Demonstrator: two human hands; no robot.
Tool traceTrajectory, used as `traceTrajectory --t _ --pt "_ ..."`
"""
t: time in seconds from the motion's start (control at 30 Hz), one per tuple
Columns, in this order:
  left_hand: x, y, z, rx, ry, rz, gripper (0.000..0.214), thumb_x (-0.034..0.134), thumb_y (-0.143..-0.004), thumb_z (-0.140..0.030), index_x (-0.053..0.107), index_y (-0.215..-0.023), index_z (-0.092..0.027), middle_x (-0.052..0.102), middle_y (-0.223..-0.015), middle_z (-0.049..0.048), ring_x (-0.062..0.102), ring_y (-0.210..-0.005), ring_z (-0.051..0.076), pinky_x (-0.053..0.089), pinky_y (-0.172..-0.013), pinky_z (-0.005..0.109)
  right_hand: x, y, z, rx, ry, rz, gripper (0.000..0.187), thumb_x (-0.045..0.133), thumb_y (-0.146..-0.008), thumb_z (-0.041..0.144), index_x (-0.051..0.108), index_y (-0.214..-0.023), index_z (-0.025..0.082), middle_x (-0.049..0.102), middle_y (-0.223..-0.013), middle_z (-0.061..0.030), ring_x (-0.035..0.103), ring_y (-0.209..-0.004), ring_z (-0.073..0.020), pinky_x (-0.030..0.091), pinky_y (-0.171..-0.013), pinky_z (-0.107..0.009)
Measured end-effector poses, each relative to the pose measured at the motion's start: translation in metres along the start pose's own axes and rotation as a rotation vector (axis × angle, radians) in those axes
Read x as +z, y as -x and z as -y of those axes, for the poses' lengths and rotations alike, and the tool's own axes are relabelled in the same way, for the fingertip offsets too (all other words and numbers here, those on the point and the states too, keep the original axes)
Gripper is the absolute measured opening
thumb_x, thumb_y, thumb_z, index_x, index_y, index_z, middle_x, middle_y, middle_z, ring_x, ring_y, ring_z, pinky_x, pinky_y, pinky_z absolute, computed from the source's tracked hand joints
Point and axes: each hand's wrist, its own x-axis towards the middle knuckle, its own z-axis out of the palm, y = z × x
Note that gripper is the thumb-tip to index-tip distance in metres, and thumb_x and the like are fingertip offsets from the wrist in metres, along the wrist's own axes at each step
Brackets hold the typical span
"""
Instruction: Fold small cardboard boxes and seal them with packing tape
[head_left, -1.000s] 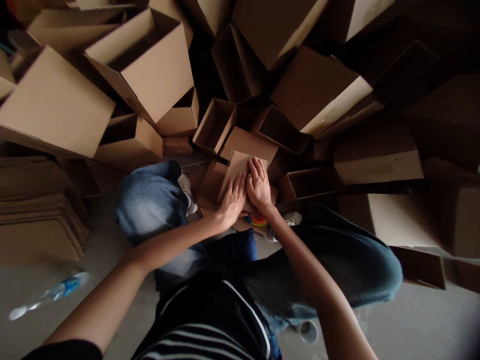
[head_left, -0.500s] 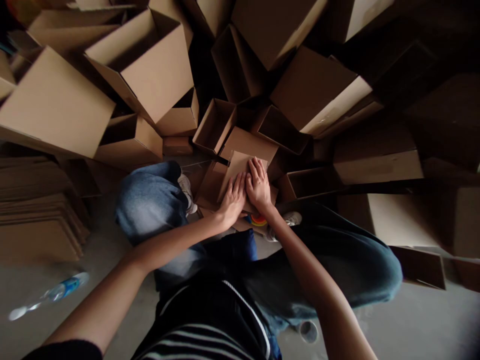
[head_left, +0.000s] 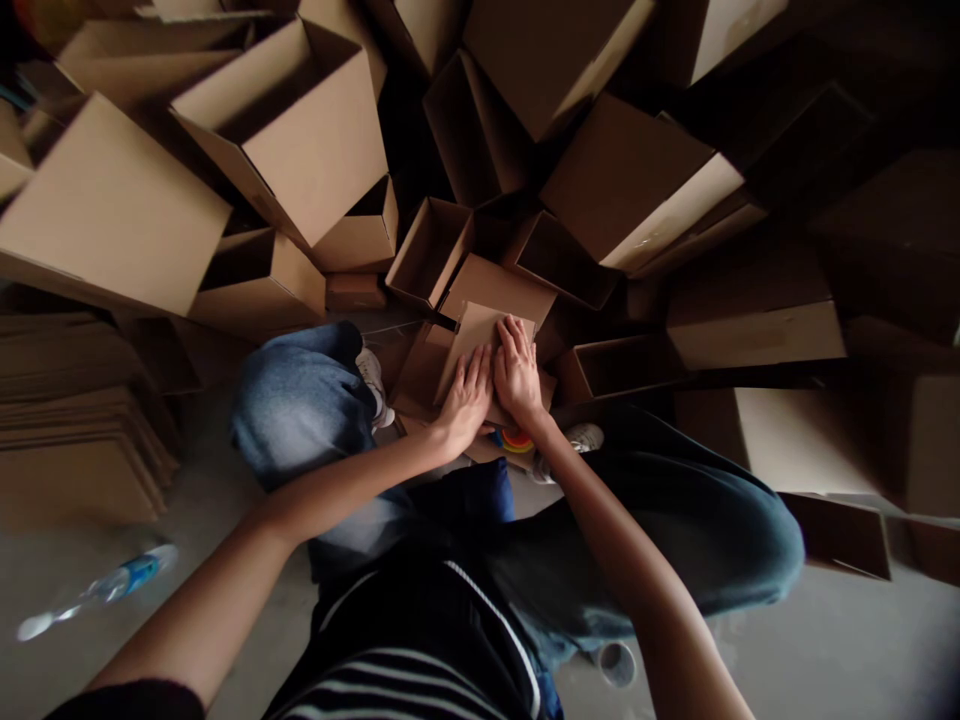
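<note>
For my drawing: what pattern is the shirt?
Black and white stripes on the shirt, in the head view.

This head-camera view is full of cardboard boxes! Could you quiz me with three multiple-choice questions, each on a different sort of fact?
1. Where do the left hand and right hand rest?
A) On a knee
B) On a cardboard panel
C) On a shoe

2. What colour is the label on the plastic water bottle?
A) Red
B) Green
C) Blue

3. How do the hands stand?
A) Clenched into fists
B) Open, fingers spread
C) Gripping a bottle

1: B, both palms lie on the panel.
2: C, the label shows blue.
3: B, the fingers lie flat and apart.
</note>
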Motion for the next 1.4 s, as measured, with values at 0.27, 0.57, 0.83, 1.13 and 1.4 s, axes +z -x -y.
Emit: traceTrajectory --t 0.27,0.57,0.83,1.13,1.4 --pt "0.001 0.0 0.001 0.011 -0.003 0.006 0.107 0.075 -0.079 -0.039 0.016 -0.158 0.004 0.014 -0.164 0.026 0.012 -0.154 0.036 0.013 -0.127 0.047 0.002 -0.001 0.0 0.0 0.007 -0.027 0.055 0.029 -0.1 0.032 0.042 -0.151 0.018 0.036 -0.161 -0.0129 0.022 -0.154 -0.025 0.028 -0.12 -0.057" --pt "0.003 -0.001 0.0 0.004 -0.002 0.005 0.109 0.075 -0.079 -0.039 0.015 -0.158 0.004 0.012 -0.165 0.0248 0.011 -0.154 0.036 0.014 -0.127 0.048 0.002 -0.001 0.001 -0.003 0.004 -0.032 0.055 0.028 -0.099 0.029 0.04 -0.152 0.021 0.035 -0.162 -0.0119 0.023 -0.154 -0.0254 0.027 -0.119 -0.06" --pt "0.002 0.0 0.0 0.009 -0.021 0.005 0.108 0.075 -0.079 -0.039 0.016 -0.158 0.005 0.012 -0.164 0.0257 0.012 -0.154 0.037 0.014 -0.126 0.048 0.002 0.0 0.0 0.0 0.004 -0.018 0.055 0.027 -0.099 0.029 0.041 -0.152 0.02 0.035 -0.162 -0.0124 0.022 -0.154 -0.0256 0.027 -0.12 -0.06" --pt "0.001 0.0 0.0 -0.004 0.012 0.0 0.104 0.076 -0.079 -0.037 0.02 -0.156 0.005 0.018 -0.163 0.0269 0.015 -0.154 0.036 0.015 -0.127 0.047 -0.002 -0.001 0.006 0.031 -0.01 -0.005 0.054 0.029 -0.102 0.037 0.042 -0.151 0.019 0.034 -0.162 -0.0128 0.022 -0.154 -0.0254 0.023 -0.121 -0.062" --pt "-0.014 0.005 -0.009 -0.104 -0.035 0.063 0.078 0.061 -0.088 -0.018 0.026 -0.155 0.002 0.024 -0.161 0.0236 0.024 -0.151 0.033 0.027 -0.123 0.045 0.003 0.004 0.012 -0.015 -0.02 -0.014 0.054 0.025 -0.103 0.035 0.043 -0.15 0.016 0.035 -0.162 -0.0136 0.023 -0.154 -0.0245 0.021 -0.122 -0.059"
